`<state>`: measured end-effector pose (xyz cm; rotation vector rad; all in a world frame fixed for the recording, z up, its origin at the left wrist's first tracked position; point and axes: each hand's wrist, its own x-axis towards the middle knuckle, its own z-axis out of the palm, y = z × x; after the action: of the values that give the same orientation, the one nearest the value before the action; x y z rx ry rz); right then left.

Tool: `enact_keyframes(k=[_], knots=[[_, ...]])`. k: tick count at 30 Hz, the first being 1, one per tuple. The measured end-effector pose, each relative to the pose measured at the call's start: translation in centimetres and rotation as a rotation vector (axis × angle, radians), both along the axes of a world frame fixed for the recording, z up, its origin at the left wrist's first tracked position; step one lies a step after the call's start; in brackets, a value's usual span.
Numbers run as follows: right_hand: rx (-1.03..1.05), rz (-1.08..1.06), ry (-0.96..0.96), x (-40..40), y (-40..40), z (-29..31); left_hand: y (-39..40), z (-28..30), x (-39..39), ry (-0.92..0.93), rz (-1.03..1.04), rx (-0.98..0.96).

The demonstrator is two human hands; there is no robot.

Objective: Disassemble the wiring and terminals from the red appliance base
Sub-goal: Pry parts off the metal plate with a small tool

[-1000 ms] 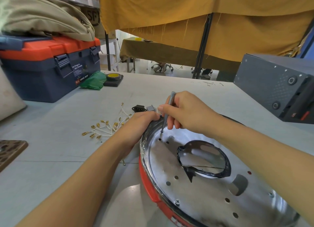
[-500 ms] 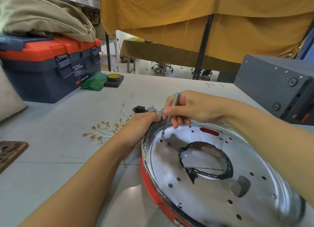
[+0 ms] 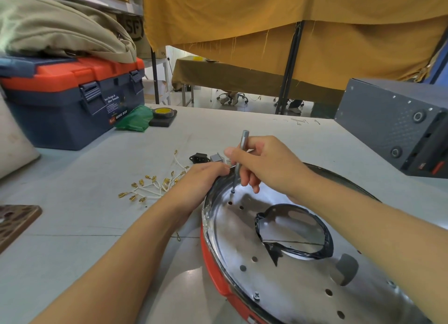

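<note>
The red appliance base lies in front of me, its shiny metal plate facing up with several holes and a dark-rimmed central opening. My right hand pinches a thin grey screwdriver held nearly upright, its tip on a small screw near the plate's far-left rim. My left hand grips that rim beside the tip. A bundle of white wires with gold terminals lies loose on the table to the left. A black socket and a grey part sit just beyond the hands.
A blue and orange toolbox with a khaki bag on top stands at the back left, with a green cloth and yellow tape roll beside it. A dark grey box stands at the right. A brown board lies at the left edge.
The right hand has brought the screwdriver more upright and set its tip on the screw by the rim. The left hand stays on the rim.
</note>
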<state>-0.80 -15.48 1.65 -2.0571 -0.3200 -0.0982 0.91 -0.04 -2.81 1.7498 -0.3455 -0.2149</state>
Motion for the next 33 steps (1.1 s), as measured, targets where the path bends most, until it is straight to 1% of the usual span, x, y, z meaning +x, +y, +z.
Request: enact_keyframes(k=[2,3,6,7,9,18,23,28,31,33], knots=[[-0.031,-0.015,-0.055,0.0,0.1,0.0,0.0,0.0,-0.1,0.002,0.003,-0.001],[-0.091,-0.033,-0.105,0.1,0.2,0.0,0.0,0.0,-0.1,0.000,0.004,0.000],[-0.371,-0.119,-0.264,0.2,0.4,0.2,0.0,0.0,-0.2,0.000,0.001,-0.010],[-0.429,-0.141,-0.287,0.3,0.4,0.3,0.0,-0.1,-0.2,0.001,0.000,-0.013],[-0.464,-0.150,-0.288,0.3,0.3,0.4,0.1,-0.1,-0.2,0.002,-0.003,-0.014],[-0.387,-0.018,-0.100,0.1,-0.3,0.9,0.1,0.0,-0.2,-0.019,-0.008,0.011],[-0.321,0.065,-0.057,0.1,-0.6,1.1,0.0,0.2,-0.4,-0.018,0.002,0.018],[-0.367,0.158,-0.050,0.0,-0.9,1.6,-0.1,0.1,-0.4,-0.008,0.024,0.006],[-0.317,0.244,0.016,-0.3,-1.7,2.0,-0.2,0.1,-0.4,-0.002,0.032,-0.018],[-0.273,0.246,0.043,-0.3,-1.8,1.9,-0.2,0.2,-0.5,-0.010,0.028,-0.015]])
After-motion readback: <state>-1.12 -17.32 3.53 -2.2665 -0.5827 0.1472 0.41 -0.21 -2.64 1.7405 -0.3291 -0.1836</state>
